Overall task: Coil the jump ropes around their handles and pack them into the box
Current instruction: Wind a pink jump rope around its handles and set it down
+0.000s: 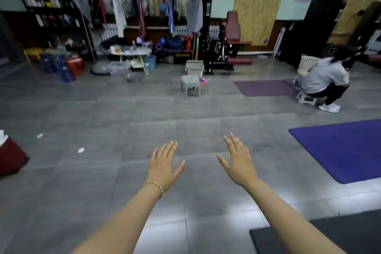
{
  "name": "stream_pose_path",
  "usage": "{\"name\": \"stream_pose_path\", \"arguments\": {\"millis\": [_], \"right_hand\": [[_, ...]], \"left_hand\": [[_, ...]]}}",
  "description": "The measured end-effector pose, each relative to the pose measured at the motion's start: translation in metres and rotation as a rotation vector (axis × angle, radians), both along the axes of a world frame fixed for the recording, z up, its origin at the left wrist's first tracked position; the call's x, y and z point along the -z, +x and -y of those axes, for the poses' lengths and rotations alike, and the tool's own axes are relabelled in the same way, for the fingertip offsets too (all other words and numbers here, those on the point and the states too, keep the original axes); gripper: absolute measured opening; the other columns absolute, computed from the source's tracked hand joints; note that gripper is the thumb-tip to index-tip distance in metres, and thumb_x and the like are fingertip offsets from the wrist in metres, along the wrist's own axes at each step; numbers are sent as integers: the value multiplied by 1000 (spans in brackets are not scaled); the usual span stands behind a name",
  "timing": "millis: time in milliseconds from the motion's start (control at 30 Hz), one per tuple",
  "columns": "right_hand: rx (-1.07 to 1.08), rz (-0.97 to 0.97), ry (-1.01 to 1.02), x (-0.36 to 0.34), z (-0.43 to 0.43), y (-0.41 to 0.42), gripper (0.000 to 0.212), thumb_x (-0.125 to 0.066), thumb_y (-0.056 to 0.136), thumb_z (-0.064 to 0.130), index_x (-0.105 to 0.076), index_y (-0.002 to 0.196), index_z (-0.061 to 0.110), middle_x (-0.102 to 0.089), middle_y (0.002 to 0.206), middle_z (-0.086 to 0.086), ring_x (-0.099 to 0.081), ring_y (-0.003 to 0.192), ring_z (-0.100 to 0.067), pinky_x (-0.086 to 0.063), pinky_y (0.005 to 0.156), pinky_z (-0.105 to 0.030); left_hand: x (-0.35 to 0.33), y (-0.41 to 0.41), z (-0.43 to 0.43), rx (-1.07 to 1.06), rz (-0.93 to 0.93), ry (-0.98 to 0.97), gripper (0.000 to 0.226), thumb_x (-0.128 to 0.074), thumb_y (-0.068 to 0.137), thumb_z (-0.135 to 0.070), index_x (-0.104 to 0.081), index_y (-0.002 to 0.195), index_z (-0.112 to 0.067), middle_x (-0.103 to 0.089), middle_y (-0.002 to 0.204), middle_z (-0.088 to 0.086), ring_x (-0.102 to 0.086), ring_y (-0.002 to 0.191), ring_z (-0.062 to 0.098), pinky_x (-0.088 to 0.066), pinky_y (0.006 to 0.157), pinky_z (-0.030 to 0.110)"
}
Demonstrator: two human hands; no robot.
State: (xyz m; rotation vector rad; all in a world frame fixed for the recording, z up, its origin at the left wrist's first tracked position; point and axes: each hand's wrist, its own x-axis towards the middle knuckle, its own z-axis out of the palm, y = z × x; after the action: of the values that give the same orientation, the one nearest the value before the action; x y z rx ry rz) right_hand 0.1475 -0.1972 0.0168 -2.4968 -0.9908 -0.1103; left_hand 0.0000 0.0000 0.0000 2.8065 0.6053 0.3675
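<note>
A gym room w/ grey floor tiles is shown, gear stacked along the far wall. At the far-left edge a red box is cut off by the frame; its use can't be told. The left hand is held out flat over the tiles, fingers straight, nothing gripped; a bead bracelet is worn at the wrist. Straight ahead, well beyond both hands, a grey stool is seen w/ a pale bin just behind it, poss. the packing box. Just right of the stool, pink/blue items are seen on the floor: prob. the jump ropes, but too small & blurred for a long axis to be read. The right hand is likewise spread & empty. The ropes are judged to lie dead ahead, about midway btwn the hands, so neither hand is favoured; an approach is needed before any reach. Further right, a purple mat, a crouched person & a blue mat are noted.
</note>
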Motion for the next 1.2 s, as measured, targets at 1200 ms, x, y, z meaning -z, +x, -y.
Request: {"name": "stream_pose_path", "arguments": {"millis": [1200], "right_hand": [[-352,-233,-251,31,-303,323,49,-51,95,31,-37,140,18,-42,143,-3,-42,129,-22,-40,99,-36]], "left_hand": [[58,294,-259,-101,-186,-206,50,-40,95,-50,-43,136,-21,-59,120,-3,-50,117,18,-32,97,32]]}}
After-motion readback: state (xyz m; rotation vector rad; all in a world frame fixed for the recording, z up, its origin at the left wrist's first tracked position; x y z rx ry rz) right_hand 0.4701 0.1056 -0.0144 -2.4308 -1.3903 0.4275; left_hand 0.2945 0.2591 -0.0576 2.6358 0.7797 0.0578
